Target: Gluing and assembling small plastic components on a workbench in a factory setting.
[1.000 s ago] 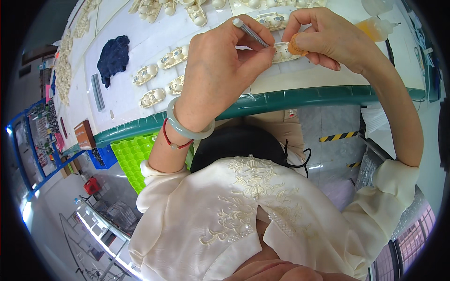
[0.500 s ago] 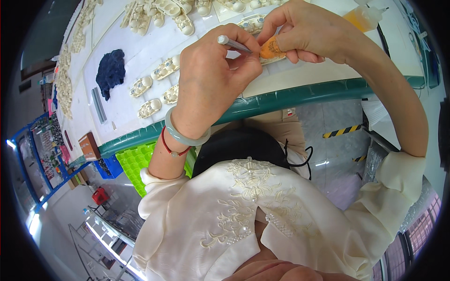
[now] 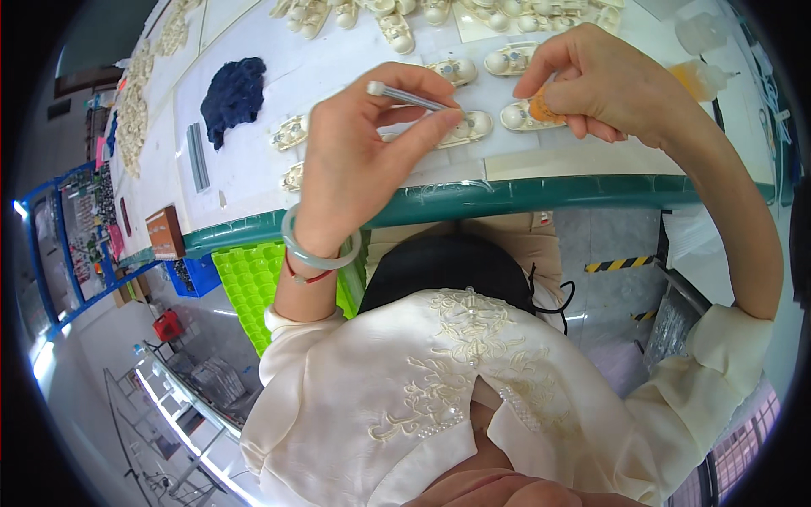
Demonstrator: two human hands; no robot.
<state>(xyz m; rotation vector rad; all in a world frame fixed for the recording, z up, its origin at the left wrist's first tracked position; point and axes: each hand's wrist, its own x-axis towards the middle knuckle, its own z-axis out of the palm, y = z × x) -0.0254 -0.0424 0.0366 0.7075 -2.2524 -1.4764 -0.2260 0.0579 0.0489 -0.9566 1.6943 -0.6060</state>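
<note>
My left hand [image 3: 359, 139], wearing a pale green bangle [image 3: 296, 237], pinches a slim clear rod-like tool [image 3: 407, 96] with a white end. Its tip is hidden by the fingers, close to a cream moulded part [image 3: 467, 127]. My right hand [image 3: 604, 89] is closed on a small orange piece [image 3: 541, 106], whose exact kind I cannot make out. The orange piece is over another cream moulded part [image 3: 516, 117]; whether they touch I cannot tell. More cream parts with round domes lie in rows around both hands, such as one [image 3: 509, 59] beyond the right fingers.
A dark blue cloth [image 3: 233, 97] and grey strips [image 3: 197, 157] lie at the left. A bottle of amber liquid [image 3: 701, 80] stands at the right. Many cream parts [image 3: 393, 29] are heaped along the far side. A green edge [image 3: 473, 199] borders the table; below sits a bright green tray [image 3: 245, 283].
The hands, close together before, are now apart. The orange piece has moved away from the rod toward a cream part on the right. The whole view has shifted slightly.
</note>
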